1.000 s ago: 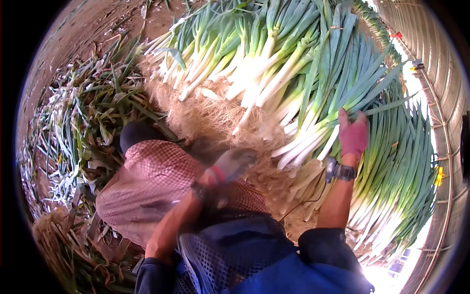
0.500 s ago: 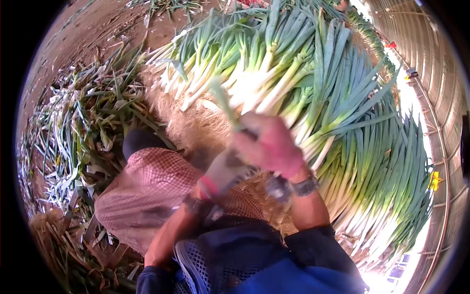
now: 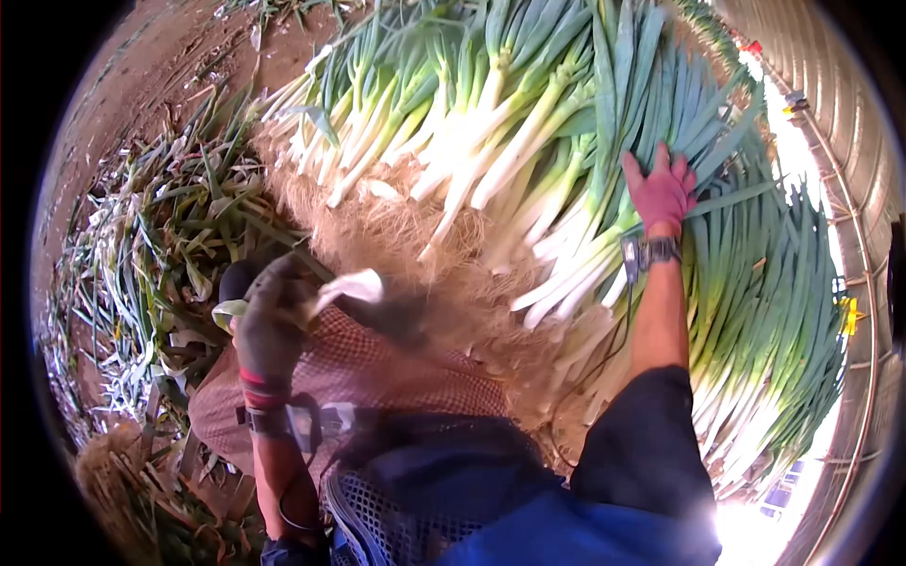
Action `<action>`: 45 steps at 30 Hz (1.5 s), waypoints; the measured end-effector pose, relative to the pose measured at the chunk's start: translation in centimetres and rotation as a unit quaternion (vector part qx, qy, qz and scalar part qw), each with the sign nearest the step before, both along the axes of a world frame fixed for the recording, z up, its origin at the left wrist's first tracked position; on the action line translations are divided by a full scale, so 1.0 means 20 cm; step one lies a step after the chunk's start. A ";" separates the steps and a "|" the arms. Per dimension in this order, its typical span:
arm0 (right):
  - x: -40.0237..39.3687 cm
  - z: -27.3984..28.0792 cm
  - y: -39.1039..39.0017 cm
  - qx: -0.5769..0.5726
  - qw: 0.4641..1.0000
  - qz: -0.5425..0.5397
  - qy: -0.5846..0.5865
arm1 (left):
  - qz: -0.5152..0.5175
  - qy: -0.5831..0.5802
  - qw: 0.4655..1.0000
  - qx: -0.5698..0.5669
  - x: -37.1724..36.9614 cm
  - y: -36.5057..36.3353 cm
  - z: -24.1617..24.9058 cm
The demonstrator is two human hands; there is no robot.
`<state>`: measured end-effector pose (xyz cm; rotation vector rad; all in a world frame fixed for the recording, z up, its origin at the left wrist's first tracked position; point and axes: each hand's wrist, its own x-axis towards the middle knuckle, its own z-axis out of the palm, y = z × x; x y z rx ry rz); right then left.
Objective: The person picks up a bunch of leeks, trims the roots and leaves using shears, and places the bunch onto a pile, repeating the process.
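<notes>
My left hand (image 3: 272, 325), in a dark glove with a red cuff, is closed over my knee. Out of it pokes a strip of peeled leek leaf (image 3: 351, 286), white at one end, with a pale green bit on the other side. My right hand (image 3: 663, 191), gloved in pink, lies with fingers spread on the green tops of the leeks (image 3: 618, 104). Their white stalks (image 3: 557, 283) point toward me, with shaggy tan roots (image 3: 444, 226) at the ends.
A heap of stripped leaves (image 3: 179, 217) covers the ground at the left. More leeks (image 3: 764, 349) stretch along the right, beside a curved ribbed wall with a pipe (image 3: 854, 217). Bare brown soil (image 3: 142, 75) shows at the upper left. My checked trouser leg (image 3: 377, 363) is below.
My hands, together in the middle before, have parted. The left went left and holds the leaf strip; the right reached up and right onto the leek tops.
</notes>
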<state>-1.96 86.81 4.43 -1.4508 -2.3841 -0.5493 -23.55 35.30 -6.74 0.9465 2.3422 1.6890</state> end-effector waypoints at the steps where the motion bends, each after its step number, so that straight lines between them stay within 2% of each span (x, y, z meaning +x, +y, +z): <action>1: -0.01 -0.06 0.06 -0.014 1.000 -0.004 -0.005 | 0.002 -0.076 0.997 0.034 -0.02 -0.01 -0.04; 2: -0.02 -0.09 0.10 -0.017 1.000 -0.002 0.008 | -0.017 -0.168 0.984 0.050 -0.01 0.00 0.03; 3: -0.04 -0.13 0.12 -0.020 1.000 0.000 0.020 | -0.017 -0.175 0.984 0.035 -0.01 0.01 0.02; 5: -0.05 -0.15 0.16 -0.023 1.000 0.005 -0.005 | -0.014 -0.061 0.998 0.002 -0.02 0.03 -0.01; 6: -0.07 -0.17 0.19 -0.010 1.000 0.018 -0.018 | 0.013 -0.165 0.986 -0.027 -0.04 0.03 0.00; 7: -0.10 -0.21 0.23 -0.024 0.999 0.017 -0.021 | 0.014 -0.168 0.985 -0.040 -0.05 0.06 0.03; 9: -0.13 -0.30 0.30 0.014 0.998 0.057 -0.019 | -0.012 0.000 0.992 -0.127 -0.08 0.14 0.06; 11: -0.18 -0.38 0.38 -0.027 0.998 0.022 -0.053 | 0.004 -0.016 0.995 -0.094 -0.09 0.19 0.02; 13: -0.30 -0.35 0.46 -0.084 0.989 -0.045 -0.109 | -0.001 0.039 0.990 -0.132 -0.13 0.23 0.02; 15: -0.28 -0.30 0.45 -0.090 0.989 -0.045 -0.107 | 0.011 0.034 0.994 -0.107 -0.08 0.27 0.08; 17: -0.25 -0.29 0.50 -0.086 0.992 -0.011 -0.093 | 0.002 0.124 0.988 -0.086 -0.06 0.27 0.10; 18: -0.19 -0.39 0.63 -0.054 0.989 0.022 -0.134 | 0.064 -0.076 0.994 -0.054 -0.06 0.20 -0.01; 20: -0.17 -0.41 0.61 -0.042 0.992 0.027 -0.116 | 0.072 -0.114 0.991 -0.026 -0.03 0.15 -0.02; 23: -0.22 -0.30 0.41 -0.055 0.997 0.020 -0.053 | 0.086 -0.164 0.983 0.019 -0.01 0.02 0.05; 25: -0.22 -0.27 0.38 -0.058 0.997 0.000 -0.044 | 0.083 -0.197 0.976 0.051 0.01 -0.09 0.12; 26: -0.22 -0.26 0.37 -0.055 0.998 0.014 -0.038 | 0.068 -0.189 0.980 -0.010 -0.01 -0.20 0.15; 27: -0.22 -0.25 0.36 -0.066 0.997 0.007 -0.040 | 0.076 -0.014 0.990 -0.115 0.03 -0.26 0.18; 29: -0.23 -0.22 0.34 -0.071 0.997 0.010 -0.040 | 0.040 0.202 0.958 -0.201 0.04 -0.45 0.24; 30: -0.23 -0.21 0.34 -0.074 0.996 0.003 -0.050 | 0.099 -0.258 0.954 -0.120 0.02 -0.54 0.29; 31: -0.23 -0.20 0.33 -0.076 0.995 -0.003 -0.061 | 0.156 -0.351 0.915 -0.126 0.04 -0.61 0.37; 33: -0.13 -0.24 0.60 0.000 0.948 0.136 -0.287 | 0.108 -0.495 0.859 0.072 -0.11 -1.15 0.16; 34: -0.09 -0.24 0.70 0.040 0.930 0.189 -0.312 | 0.187 -0.320 0.928 0.043 -0.23 -1.44 -0.03; 35: -0.06 -0.25 0.78 0.078 0.907 0.246 -0.333 | 0.203 -0.310 0.929 -0.011 -0.28 -1.60 0.22; 36: -0.07 -0.21 0.84 0.040 0.901 0.289 -0.322 | 0.254 -0.201 0.935 -0.142 -0.41 -1.85 0.35; 37: -0.06 -0.27 1.07 -0.095 0.926 0.285 -0.229 | 0.336 -0.163 0.882 -0.287 -0.49 -2.02 0.54; 38: -0.07 -0.35 1.38 -0.098 0.926 0.241 -0.272 | 0.436 -0.147 0.877 -0.139 -0.39 -2.03 0.65; 39: -0.20 -0.14 1.08 -0.148 0.951 0.105 -0.250 | 0.514 -0.113 0.851 0.013 -0.34 -2.01 0.73; 40: -0.34 0.03 0.71 -0.117 0.964 0.059 -0.233 | 0.534 -0.107 0.839 0.006 -0.33 -2.18 0.70; 41: -0.49 0.23 0.26 -0.088 0.973 0.012 -0.214 | 0.524 -0.113 0.842 0.061 -0.32 -2.44 0.56; 42: -0.57 0.23 0.16 -0.093 0.971 0.034 -0.219 | 0.513 -0.119 0.843 0.114 -0.29 -2.72 0.38; 43: -0.61 0.20 0.08 -0.075 0.974 0.197 -0.082 | 0.480 -0.105 0.871 -0.012 -0.23 -2.94 0.21; 44: -0.67 0.14 -0.02 -0.062 0.933 0.349 0.061 | 0.467 -0.086 0.874 -0.105 -0.09 -2.92 0.04; 45: -0.76 0.07 -0.23 -0.076 0.924 0.370 0.058 | 0.452 -0.070 0.867 -0.197 0.06 -2.80 -0.15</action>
